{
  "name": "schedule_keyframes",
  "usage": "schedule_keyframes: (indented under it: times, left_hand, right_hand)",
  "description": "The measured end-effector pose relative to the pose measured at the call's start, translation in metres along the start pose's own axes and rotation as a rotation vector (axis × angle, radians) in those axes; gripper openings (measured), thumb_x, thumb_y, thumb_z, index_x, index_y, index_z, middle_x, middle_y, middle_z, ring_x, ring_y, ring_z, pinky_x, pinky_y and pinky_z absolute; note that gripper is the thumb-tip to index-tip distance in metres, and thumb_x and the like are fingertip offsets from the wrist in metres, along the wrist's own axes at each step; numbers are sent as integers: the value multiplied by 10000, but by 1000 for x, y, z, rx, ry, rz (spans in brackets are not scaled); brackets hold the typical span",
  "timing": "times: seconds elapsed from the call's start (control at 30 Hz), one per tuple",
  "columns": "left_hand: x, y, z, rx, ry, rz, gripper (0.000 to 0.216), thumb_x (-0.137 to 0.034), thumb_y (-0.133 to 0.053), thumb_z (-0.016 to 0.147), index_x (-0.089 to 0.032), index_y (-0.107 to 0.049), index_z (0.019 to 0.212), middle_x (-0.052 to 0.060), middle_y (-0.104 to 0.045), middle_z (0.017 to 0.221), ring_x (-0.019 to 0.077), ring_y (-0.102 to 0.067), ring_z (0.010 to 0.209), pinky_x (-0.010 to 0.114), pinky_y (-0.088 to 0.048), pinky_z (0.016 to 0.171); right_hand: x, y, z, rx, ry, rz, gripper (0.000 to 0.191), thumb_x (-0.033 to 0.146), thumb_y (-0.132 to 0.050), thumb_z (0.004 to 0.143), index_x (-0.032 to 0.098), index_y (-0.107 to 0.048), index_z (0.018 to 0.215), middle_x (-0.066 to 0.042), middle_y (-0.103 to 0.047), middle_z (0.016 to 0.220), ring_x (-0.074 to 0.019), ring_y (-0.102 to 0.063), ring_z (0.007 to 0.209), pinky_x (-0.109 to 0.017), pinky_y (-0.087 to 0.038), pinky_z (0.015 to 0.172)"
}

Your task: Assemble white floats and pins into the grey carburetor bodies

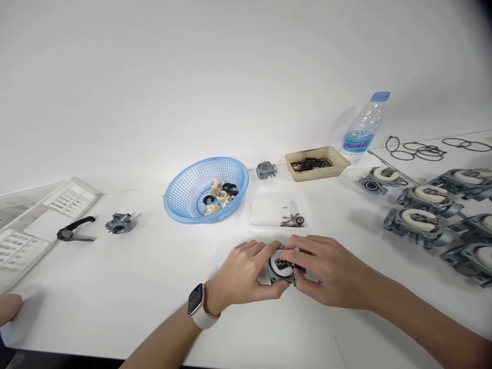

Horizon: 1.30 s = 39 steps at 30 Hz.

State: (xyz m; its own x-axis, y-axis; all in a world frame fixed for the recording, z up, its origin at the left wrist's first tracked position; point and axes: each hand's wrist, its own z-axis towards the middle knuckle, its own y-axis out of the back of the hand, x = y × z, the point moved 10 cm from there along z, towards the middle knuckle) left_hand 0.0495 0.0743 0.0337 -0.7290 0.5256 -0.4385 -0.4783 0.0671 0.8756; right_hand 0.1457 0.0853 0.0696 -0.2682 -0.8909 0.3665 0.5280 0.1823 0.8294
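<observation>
Low in the middle of the view, a grey metal carburetor (pixel 273 275) lies on the white table with a white C-shaped float (pixel 283 271) on top. My left hand (pixel 246 271), a watch on its wrist, grips the carburetor from the left, thumb at the near side and fingers at the far side. My right hand (pixel 323 269) closes round the right side, its index finger reaching over the float and its thumb low. Those fingers partly cover the float's right end; any small part between them is hidden.
Behind my hands stand a blue basket (pixel 180 205) of floats, a clear tray (pixel 261 212) of small metal parts and a beige tray (pixel 307 177) of black rings. A water bottle (pixel 361 133) leans behind. Several carburetors (pixel 418 225) with floats sit right. Another person's skin (pixel 9 307) shows left.
</observation>
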Motion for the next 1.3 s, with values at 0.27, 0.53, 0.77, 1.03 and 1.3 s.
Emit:
schedule_keyframes:
  times: [0.27, 0.53, 0.77, 1.03, 1.3]
  left_hand:
    - [1, 0, 0, 10, 10, -3, 626, -442, -676, 856, -210, -464, 1398, 68, -715, 1039, 273, -681, 876, 402, -560, 811]
    - [2, -2, 2, 25, 17, -12, 625, -440, -686, 851, -204, -472, 1389, 59, -714, 1033, 266, -673, 865, 406, -556, 813]
    - [1, -1, 1, 20, 15, -10, 624, -446, -670, 862, -199, -467, 1398, 64, -713, 1041, 268, -678, 881, 409, -559, 819]
    - [1, -1, 1, 22, 19, -16, 625, -448, -684, 858, -203, -470, 1391, 59, -712, 1048, 267, -670, 876, 407, -551, 814]
    - [1, -1, 0, 22, 18, -14, 618, -447, -683, 857, -207, -474, 1387, 52, -710, 1042, 258, -670, 872, 397, -548, 820]
  right_hand:
    - [-2, 0, -2, 10, -19, 3, 266, 106, -476, 871, 216, -635, 1054, -19, -602, 914, -146, -523, 691, -292, -394, 643]
    - [-2, -3, 0, 31, -29, 4, 276, 110, -469, 876, 218, -629, 1073, -20, -597, 927, -148, -518, 697, -292, -380, 644]
    - [-4, -5, -2, 49, -37, -2, 277, 112, -466, 880, 224, -629, 1074, -21, -589, 931, -152, -525, 708, -292, -385, 655]
    - [-5, -6, -3, 55, -42, -3, 276, 117, -468, 880, 225, -630, 1075, -22, -586, 929, -151, -509, 697, -287, -370, 639]
    - [-5, -6, -3, 67, -50, -3, 281, 116, -465, 881, 222, -633, 1079, -25, -582, 931, -149, -502, 697, -288, -355, 634]
